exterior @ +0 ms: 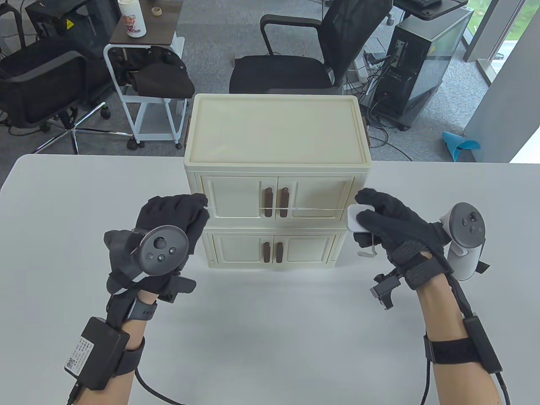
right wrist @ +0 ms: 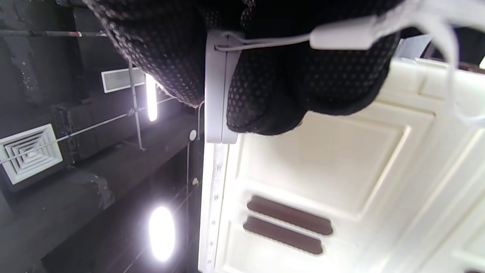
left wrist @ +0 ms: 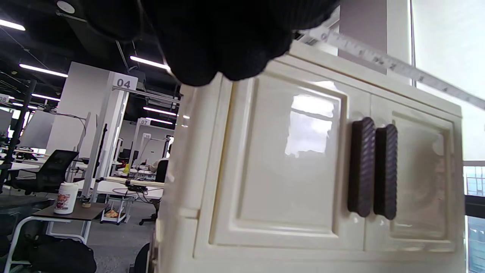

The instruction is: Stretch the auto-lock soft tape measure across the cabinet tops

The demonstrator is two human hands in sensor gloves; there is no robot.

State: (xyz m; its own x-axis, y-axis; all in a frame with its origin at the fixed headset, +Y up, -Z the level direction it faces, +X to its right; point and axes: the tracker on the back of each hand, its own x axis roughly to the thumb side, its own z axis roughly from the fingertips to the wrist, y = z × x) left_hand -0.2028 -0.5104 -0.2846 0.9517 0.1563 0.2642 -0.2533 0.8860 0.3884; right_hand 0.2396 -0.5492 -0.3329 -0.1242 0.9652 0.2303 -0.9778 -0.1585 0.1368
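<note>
A cream two-tier cabinet [exterior: 276,126] with brown door handles stands on the white table. My right hand [exterior: 379,223] grips the white tape measure case [exterior: 357,218] beside the cabinet's right side; the case also shows in the right wrist view [right wrist: 219,87]. The soft tape [exterior: 295,209] runs out taut to the left, in front of the upper doors. My left hand [exterior: 185,215] pinches the tape's end at the cabinet's left front corner. The left wrist view shows the tape [left wrist: 382,60] running along above the doors [left wrist: 288,163]. The right wrist view shows the tape [right wrist: 213,212] leaving the case.
The white table [exterior: 270,329] spreads in front of the cabinet. Behind it stand an office chair [exterior: 312,55], a white cart [exterior: 143,97] with a white bottle [exterior: 131,17], a second chair [exterior: 38,88] and a computer tower [exterior: 426,63].
</note>
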